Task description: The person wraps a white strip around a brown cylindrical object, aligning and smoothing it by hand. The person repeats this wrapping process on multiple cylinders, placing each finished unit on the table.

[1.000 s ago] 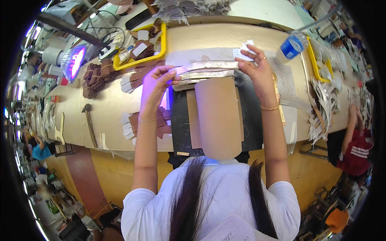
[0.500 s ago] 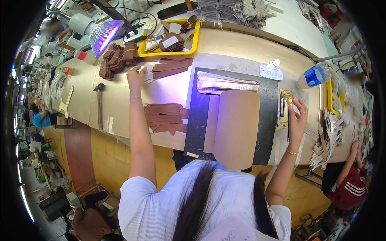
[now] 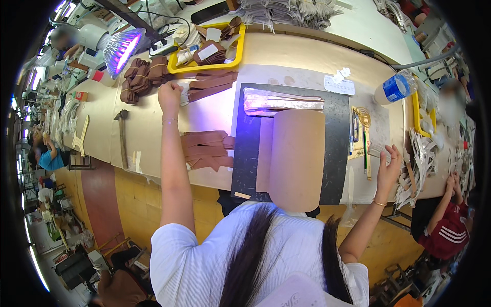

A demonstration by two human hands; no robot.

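Head camera looks down on a long workbench (image 3: 153, 128) where the person's left hand (image 3: 169, 94) is stretched far out, fingers curled into a loose fist over the near end of a stack of dark brown leather strips (image 3: 212, 84). It looks closed on something small there, though I cannot tell for sure what is pinched. Those strips lie just to the right of the fist, long axis running left to right and tilting slightly up toward the yellow tray (image 3: 204, 66) beyond them. A second pile of lighter brown leather pieces (image 3: 204, 149) sits nearer the body, beside the forearm and left of the black cutting mat (image 3: 337, 148). The right hand (image 3: 389, 166) is well apart on the far side of the mat, fingers spread wide and holding nothing, hovering beside pale strips at the bench edge (image 3: 417, 158). So the left hand is plainly the nearer one to the dark strips. A purple lamp (image 3: 123, 48) shines from beyond the fist, and a hammer (image 3: 121, 135) lies to its left.
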